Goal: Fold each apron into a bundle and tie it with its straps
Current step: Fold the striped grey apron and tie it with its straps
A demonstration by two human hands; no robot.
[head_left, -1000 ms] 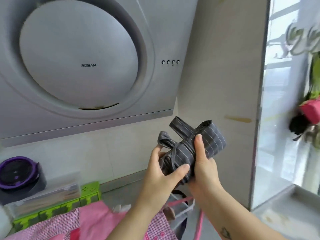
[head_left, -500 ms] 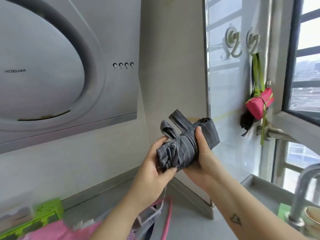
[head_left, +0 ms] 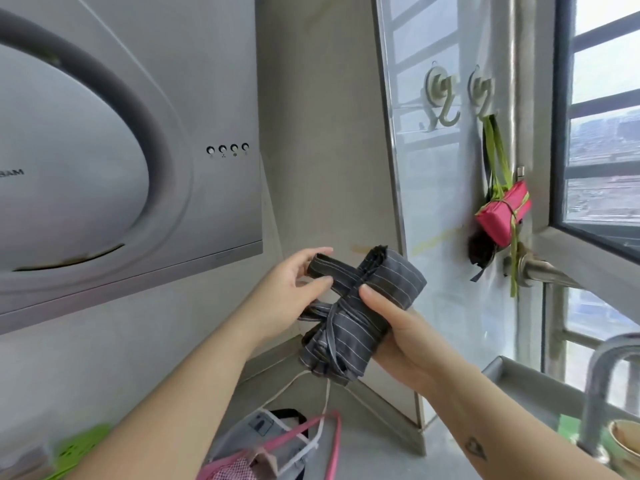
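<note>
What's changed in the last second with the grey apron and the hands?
The left hand let go of the grey bundle at its lower end, moved up and now pinches the strap loop. The view swung right towards the wall hooks. The right hand still grips the bundle, which stays tied.

A home kitchen is indicated by the steel extractor hood mounted above the grey worktop, the tap set near the window and the hooks stuck to the glossy side wall.
</note>
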